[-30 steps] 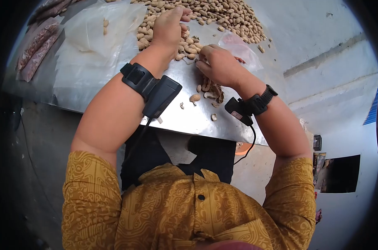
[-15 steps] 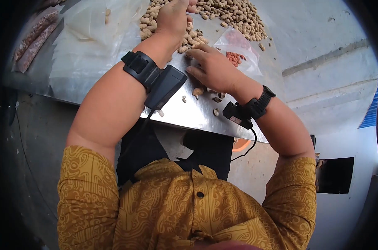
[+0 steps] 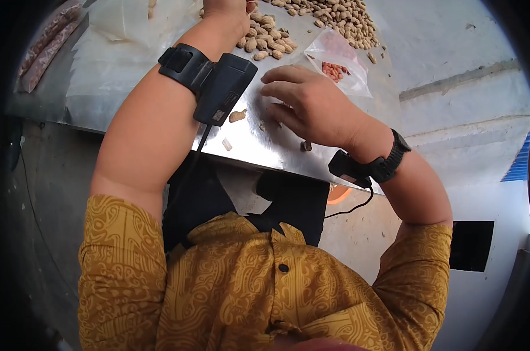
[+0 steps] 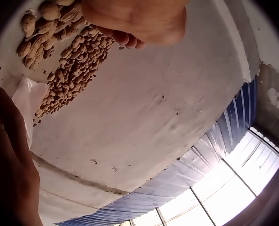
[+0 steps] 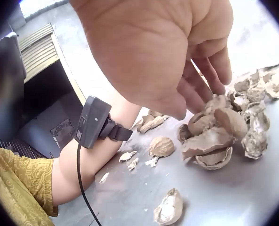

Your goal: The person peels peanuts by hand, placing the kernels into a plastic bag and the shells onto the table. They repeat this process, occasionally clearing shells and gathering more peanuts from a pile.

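Observation:
My right hand (image 3: 317,108) hovers low over the metal tabletop, fingers loosely spread. In the right wrist view its fingertips come right down to a heap of broken peanut shells (image 5: 210,143); the head view mostly hides this heap behind the hand. Up at the top edge of the head view is my left hand (image 3: 227,7), partly cut off. Its fingers bend under the palm in the left wrist view, and I cannot tell whether they hold anything. Close by lies a small pile of unshelled peanuts (image 3: 271,40). A clear plastic bag (image 3: 358,86) with red shelled peanuts (image 3: 334,71) lies beyond the right hand.
A larger spread of unshelled peanuts (image 3: 354,23) covers the far side. Flat plastic bags (image 3: 110,67) lie at the left, beside filled bags (image 3: 45,44). The table's front edge runs close to the body; an orange container (image 3: 339,195) stands below it.
My left hand has moved away toward the top of the head view. The right hand has left the peanut pile and come back nearer the front edge, uncovering the bag of red peanuts.

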A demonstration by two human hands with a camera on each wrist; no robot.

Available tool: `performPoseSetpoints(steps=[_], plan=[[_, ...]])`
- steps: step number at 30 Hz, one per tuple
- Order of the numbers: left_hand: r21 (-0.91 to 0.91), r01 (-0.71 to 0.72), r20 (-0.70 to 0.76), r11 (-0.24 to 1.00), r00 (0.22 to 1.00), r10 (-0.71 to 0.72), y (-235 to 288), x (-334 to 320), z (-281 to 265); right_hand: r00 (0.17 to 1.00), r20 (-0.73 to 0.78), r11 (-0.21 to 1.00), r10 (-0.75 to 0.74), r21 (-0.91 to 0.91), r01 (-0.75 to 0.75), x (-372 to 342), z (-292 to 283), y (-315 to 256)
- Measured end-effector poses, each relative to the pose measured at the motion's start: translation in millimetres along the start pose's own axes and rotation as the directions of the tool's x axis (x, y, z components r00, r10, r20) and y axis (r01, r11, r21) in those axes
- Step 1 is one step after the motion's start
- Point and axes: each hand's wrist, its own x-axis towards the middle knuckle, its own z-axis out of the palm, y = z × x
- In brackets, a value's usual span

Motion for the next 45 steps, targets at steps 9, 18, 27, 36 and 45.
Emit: performPoseSetpoints(steps=[9, 18, 27, 36, 45], plan=[[0.007, 0.01, -0.057, 1.0, 0.998, -0.009, 5.6, 5.3, -2.6, 0.966, -0.051, 0.943, -0.252, -0.239, 0.233, 6.8, 40.7, -41.8], [0.126, -0.077, -0.04, 0.989, 0.996, 0.083, 1.4, -1.2, 0.5, 0.989, 0.114, 0.94, 0.09, -0.338, -0.047, -42.5, 8.7, 13.6], [0.337, -0.092, -0.036, 0.937, 0.993, 0.111, -2.4, -9.8, -0.8, 0.948, 0.152, 0.899, 0.281, -0.389, -0.204, -46.0, 15.1, 23.1], [0.357, -0.027, -0.025, 0.934, 0.999, 0.039, -3.2, -21.5, 6.6, 0.926, 0.137, 0.857, 0.352, -0.446, -0.26, -125.4, -7.9, 35.6], [0.393, -0.064, 0.087, 0.917, 0.996, 0.032, -10.1, 7.3, -23.2, 0.842, 0.058, 0.742, 0.536, -0.508, -0.437, -221.4, -31.8, 76.4]])
